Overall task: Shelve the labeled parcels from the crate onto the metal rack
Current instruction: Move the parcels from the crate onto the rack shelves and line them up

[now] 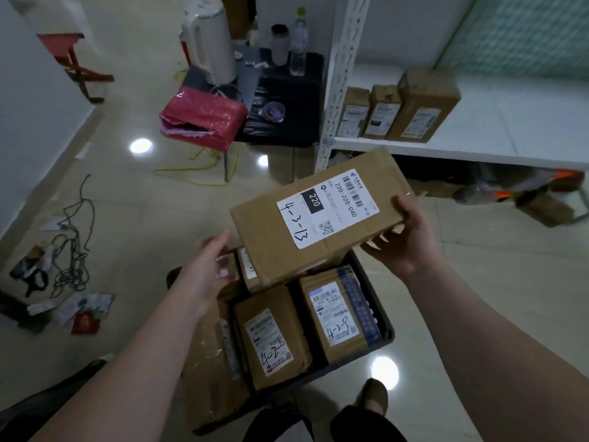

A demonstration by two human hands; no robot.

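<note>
Gripping a flat, rectangular parcel [318, 218] of matte brown cardboard by its right end, thumb on top and fingers curled beneath, the right hand [404, 240] holds it tilted above the dark plastic crate [384, 320]; the left hand [207, 266] hovers, fingers straight, beside its lower left corner. Its white label carries a barcode and the handwritten mark 4-3-13. Glossy pale floor tiles [127, 218] lie underfoot, and the white metal rack [478, 151], bearing three upright boxes [382, 113], stands to the right.

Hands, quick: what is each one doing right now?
Left hand: open, fingers straight, holds nothing.
Right hand: grips the 4-3-13 parcel by its right end, thumb on top, fingers underneath.
</note>
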